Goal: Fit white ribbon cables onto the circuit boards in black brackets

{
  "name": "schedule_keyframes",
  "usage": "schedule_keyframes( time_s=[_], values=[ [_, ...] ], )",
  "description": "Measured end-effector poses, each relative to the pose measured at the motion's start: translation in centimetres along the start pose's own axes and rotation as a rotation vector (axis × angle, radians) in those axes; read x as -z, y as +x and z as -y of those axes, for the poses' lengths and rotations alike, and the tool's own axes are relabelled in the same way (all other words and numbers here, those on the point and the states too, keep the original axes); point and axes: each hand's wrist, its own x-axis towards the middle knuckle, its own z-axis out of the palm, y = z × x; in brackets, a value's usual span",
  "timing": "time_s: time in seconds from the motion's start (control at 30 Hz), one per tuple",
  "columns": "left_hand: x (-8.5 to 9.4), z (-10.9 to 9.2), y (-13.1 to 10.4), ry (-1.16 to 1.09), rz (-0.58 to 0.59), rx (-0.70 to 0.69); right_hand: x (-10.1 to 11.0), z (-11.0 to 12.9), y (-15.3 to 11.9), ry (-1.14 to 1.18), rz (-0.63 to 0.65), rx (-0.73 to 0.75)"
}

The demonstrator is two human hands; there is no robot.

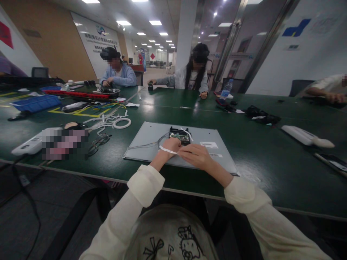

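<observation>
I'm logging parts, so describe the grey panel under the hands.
The panel is a metal-looking rectangle lying on the green table near its front edge. Two white labels sit right of centre; centrally, a black frame carries a circuit board. Grey cables run left. The left hand and right hand are above; contact is unclear.

From my station I count one grey panel (143,139); two pale labels (208,144) on it; one black bracket (186,138); two white strips (168,150); one left hand (171,145), one right hand (196,156); one white ring (121,127); one bottle (226,89); two headset-wearing people (119,74) opposite.
</observation>
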Motion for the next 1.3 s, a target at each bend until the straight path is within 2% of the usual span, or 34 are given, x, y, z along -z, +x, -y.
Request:
schedule_keyframes(
  time_s=[0.1, 0.2, 0.27, 0.37, 0.47, 0.63, 0.83, 1.1, 1.3],
  values=[
    [-0.3, 0.1, -0.3, 0.014, -0.055, -0.076, 0.7, -0.6, 0.1, -0.019, -0.028, -0.214],
    [-0.4, -0.1, -0.5, 0.041, -0.113, -0.051, 1.3, -1.7, 0.2, -0.101, -0.043, -0.447],
    [-0.1, 0.1, -0.8, 0.048, -0.116, -0.07, 1.6, -2.4, 0.3, -0.151, -0.036, -0.509],
    [0.8, 1.4, -1.5, 0.018, -0.18, -0.071, 2.0, -3.2, 0.9, -0.217, 0.033, -0.506],
    [1.5, 3.7, -2.8, 0.0, -0.309, 0.013, 1.8, -3.7, 2.2, -0.291, 0.124, -0.508],
    [0.8, 6.4, -5.8, 0.06, -0.315, 0.154, -1.1, -4.3, 5.2, -0.344, 0.211, -0.454],
    [-0.2, 6.9, -6.3, 0.027, -0.338, 0.199, -5.3, -3.4, 7.0, -0.331, 0.239, -0.406],
    [-0.6, 7.8, -5.6, -0.084, -0.371, 0.144, -6.4, -2.5, 6.0, -0.318, 0.329, -0.358],
    [-0.6, 8.2, -5.4, -0.087, -0.382, 0.146, -7.9, -1.6, 5.7, -0.265, 0.432, -0.211]
  ],
)
